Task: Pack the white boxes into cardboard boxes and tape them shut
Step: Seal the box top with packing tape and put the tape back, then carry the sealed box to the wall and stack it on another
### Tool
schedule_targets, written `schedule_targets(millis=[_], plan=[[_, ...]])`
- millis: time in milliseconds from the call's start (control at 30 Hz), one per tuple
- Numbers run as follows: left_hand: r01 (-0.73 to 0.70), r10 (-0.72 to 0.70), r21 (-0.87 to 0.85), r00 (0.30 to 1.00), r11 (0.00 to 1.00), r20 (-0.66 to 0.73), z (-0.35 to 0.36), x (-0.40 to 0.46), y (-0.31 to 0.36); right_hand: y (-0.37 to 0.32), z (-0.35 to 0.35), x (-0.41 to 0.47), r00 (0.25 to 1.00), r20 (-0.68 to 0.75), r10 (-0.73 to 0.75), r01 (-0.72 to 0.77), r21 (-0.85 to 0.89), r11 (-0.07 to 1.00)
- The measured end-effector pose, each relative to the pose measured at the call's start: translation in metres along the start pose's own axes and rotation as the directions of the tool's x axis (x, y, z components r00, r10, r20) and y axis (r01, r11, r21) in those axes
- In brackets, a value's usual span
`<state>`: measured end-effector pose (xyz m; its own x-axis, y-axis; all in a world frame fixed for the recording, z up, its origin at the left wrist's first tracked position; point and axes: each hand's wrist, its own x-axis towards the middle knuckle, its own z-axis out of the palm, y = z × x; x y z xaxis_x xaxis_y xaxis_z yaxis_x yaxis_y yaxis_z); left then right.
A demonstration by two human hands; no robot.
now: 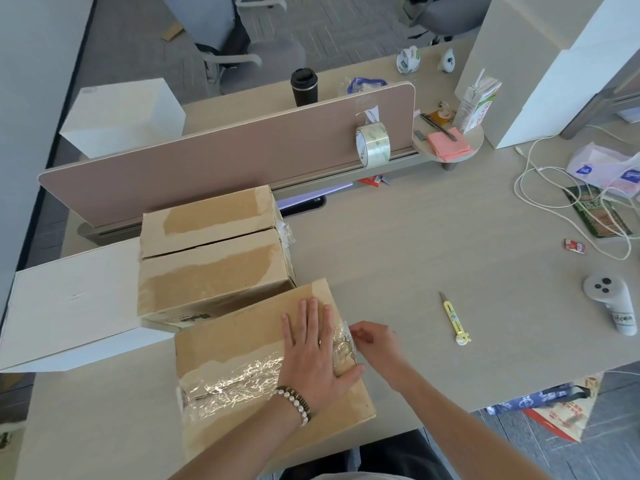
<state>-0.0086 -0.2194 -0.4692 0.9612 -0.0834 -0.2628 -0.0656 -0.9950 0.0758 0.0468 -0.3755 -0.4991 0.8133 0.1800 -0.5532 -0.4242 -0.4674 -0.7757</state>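
A closed cardboard box (pixel 242 348) lies at the near edge of the desk with a crinkled strip of clear tape (pixel 239 379) across its top. My left hand (pixel 313 351) presses flat on the box's right end, fingers straight. At the box's right edge my right hand (pixel 372 342) pinches the loose end of the tape. A second cardboard box (pixel 211 251) stands behind, flaps down with a seam showing. A large white box (pixel 69 306) sits to the left. The tape roll (pixel 373 144) leans against the divider.
A yellow utility knife (pixel 455 322) lies right of the boxes. Further right are a grey controller (pixel 613 306), white cables (pixel 554 188) and a plastic bag (pixel 606 168). Another white box (pixel 124 116) stands behind the brown divider (pixel 207 161), near a black cup (pixel 304 87).
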Motion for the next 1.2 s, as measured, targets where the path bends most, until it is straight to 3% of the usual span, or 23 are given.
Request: schedule_targets(millis=[200, 367, 500, 600, 700, 833, 900, 967, 1200], plan=[[-0.018, 0.020, -0.074, 0.999, 0.997, 0.030, -0.002, -0.001, -0.005, 0.003, -0.009, 0.000, 0.991, 0.132, -0.037, 0.078, -0.322, 0.944], [-0.050, 0.056, -0.248, 0.998, 0.967, 0.018, -0.006, -0.017, -0.028, -0.001, -0.015, -0.027, 0.997, 0.032, -0.066, 0.072, -0.266, 0.961], [-0.043, 0.044, -0.185, 0.999, 0.982, 0.002, 0.006, -0.056, -0.060, -0.006, -0.008, -0.053, 0.998, 0.038, -0.056, 0.064, -0.236, 0.970], [0.037, -0.040, -0.138, 0.999, 0.990, -0.023, 0.018, -0.088, -0.088, -0.012, -0.001, -0.074, 0.994, 0.087, -0.068, 0.081, -0.157, 0.984], [0.196, -0.206, -0.203, 0.978, 0.959, -0.027, 0.025, -0.121, -0.110, -0.007, 0.005, -0.089, 0.986, 0.157, -0.047, 0.065, -0.112, 0.992], [0.399, -0.452, -0.515, 0.892, 0.758, 0.026, 0.034, -0.163, -0.134, 0.000, 0.013, -0.100, 0.978, 0.209, -0.015, 0.063, -0.222, 0.973], [0.431, -0.503, -0.734, 0.853, 0.524, 0.142, 0.040, -0.182, -0.141, -0.001, 0.015, -0.102, 0.970, 0.244, 0.020, 0.052, -0.285, 0.957], [0.455, -0.468, -0.831, 0.839, 0.321, 0.279, 0.045, -0.195, -0.139, 0.001, 0.015, -0.103, 0.961, 0.276, 0.016, 0.071, -0.304, 0.950], [0.385, -0.466, -0.861, 0.861, 0.333, 0.205, 0.055, -0.211, -0.116, 0.006, 0.011, -0.105, 0.943, 0.327, -0.066, 0.181, -0.332, 0.926]])
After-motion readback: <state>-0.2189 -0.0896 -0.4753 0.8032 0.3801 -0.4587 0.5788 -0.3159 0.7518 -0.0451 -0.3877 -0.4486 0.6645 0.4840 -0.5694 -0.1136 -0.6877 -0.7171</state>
